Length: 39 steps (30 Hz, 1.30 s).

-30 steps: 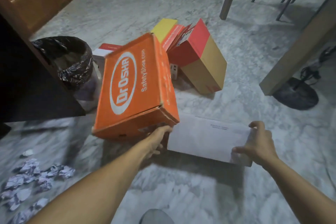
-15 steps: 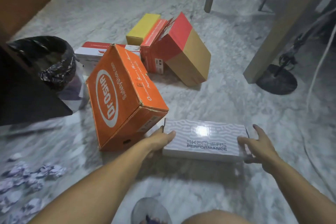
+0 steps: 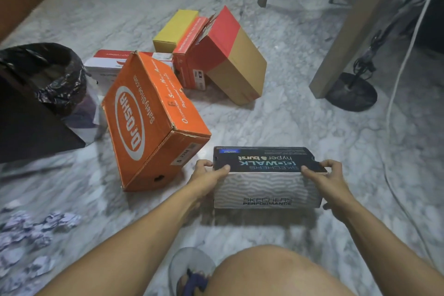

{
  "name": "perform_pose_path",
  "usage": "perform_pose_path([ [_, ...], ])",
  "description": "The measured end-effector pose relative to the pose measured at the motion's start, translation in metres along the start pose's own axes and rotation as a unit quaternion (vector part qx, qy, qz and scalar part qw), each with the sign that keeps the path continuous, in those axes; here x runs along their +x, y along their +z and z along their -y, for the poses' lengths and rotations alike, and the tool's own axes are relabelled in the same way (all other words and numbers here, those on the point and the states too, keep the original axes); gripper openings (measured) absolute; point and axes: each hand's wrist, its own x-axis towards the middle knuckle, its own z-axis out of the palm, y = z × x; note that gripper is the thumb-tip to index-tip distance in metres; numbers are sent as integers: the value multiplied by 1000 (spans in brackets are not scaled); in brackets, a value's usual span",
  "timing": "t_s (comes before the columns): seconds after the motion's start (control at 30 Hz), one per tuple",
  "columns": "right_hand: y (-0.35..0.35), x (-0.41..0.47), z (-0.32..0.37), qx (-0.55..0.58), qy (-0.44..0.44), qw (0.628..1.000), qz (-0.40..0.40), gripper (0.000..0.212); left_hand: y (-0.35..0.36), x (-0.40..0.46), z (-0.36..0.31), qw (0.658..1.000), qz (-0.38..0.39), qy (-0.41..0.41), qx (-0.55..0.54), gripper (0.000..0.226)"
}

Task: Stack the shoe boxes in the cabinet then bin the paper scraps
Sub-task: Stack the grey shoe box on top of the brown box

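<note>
The box-stacking step is in hand: none of the boxes in view is in the dark cabinet yet, whose open door or side fills the left edge. Next comes a lift of the held box and a swing left toward that cabinet, judged from how things lie.

The large orange cardboard shoe box with the white oval logo lies tilted on the grey marble floor, between the held box and the cabinet, so it stands in the way of a straight carry. Behind it leans a red and brown cardboard box, with a yellow cardboard box and a white and red box near it. A round bin lined with a black plastic bag stands just beside the cabinet.

The grey wave-patterned shoe box with a black lid sits low in front of the person, whether touching the floor I cannot tell. The left hand grips its left end and the right hand its right end, fingers curled over the lid edge.

Crumpled pale paper scraps lie scattered on the floor at lower left, untouched.
</note>
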Motion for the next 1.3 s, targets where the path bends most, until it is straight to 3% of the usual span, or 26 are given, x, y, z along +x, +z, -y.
perform_pose_path([
  [0.1, -4, -2, -3, -8, 2, 1000, 25, 75, 0, -3, 0, 1000, 13, 14, 10, 66],
  [0.17, -8, -2, -3, -10, 7, 999, 41, 81, 1, -6, -1, 999, 34, 34, 11, 43],
  [0.23, -10, -5, 1, -2, 2, 999, 52, 76, 1, -9, -2, 998, 46, 49, -3, 27],
  [0.33, -15, -13, 9, 1, -26, 998, 53, 54, 2, -19, -6, 997, 46, 57, -28, 24],
  [0.57, -48, -52, 58, -6, -117, 992, 37, 33, -13, -57, -56, 990, 69, 122, -32, 49],
  [0.67, -62, -78, 93, 7, -159, 987, 36, 42, -28, -83, -88, 982, 89, 157, -47, 32],
  [0.73, -67, -98, 118, 17, -193, 981, 31, 54, -40, -105, -108, 975, 89, 193, -61, 36],
  [0.8, -66, -119, 143, 17, -235, 971, 30, 76, -58, -128, -127, 967, 68, 232, -84, 41],
  [0.93, -47, -164, 194, 31, -300, 953, 34, 51, -110, -177, -156, 959, 24, 269, -80, 51],
  [1.03, -21, -196, 230, 38, -343, 936, 69, 63, -160, -210, -169, 952, -32, 288, -103, 36],
  [1.13, 14, -230, 266, 47, -388, 914, 109, 59, -211, -245, -178, 942, -93, 303, -113, 35],
  [1.3, 74, -285, 309, 41, -435, 883, 171, 95, -287, -297, -178, 922, -192, 322, -99, 42],
])
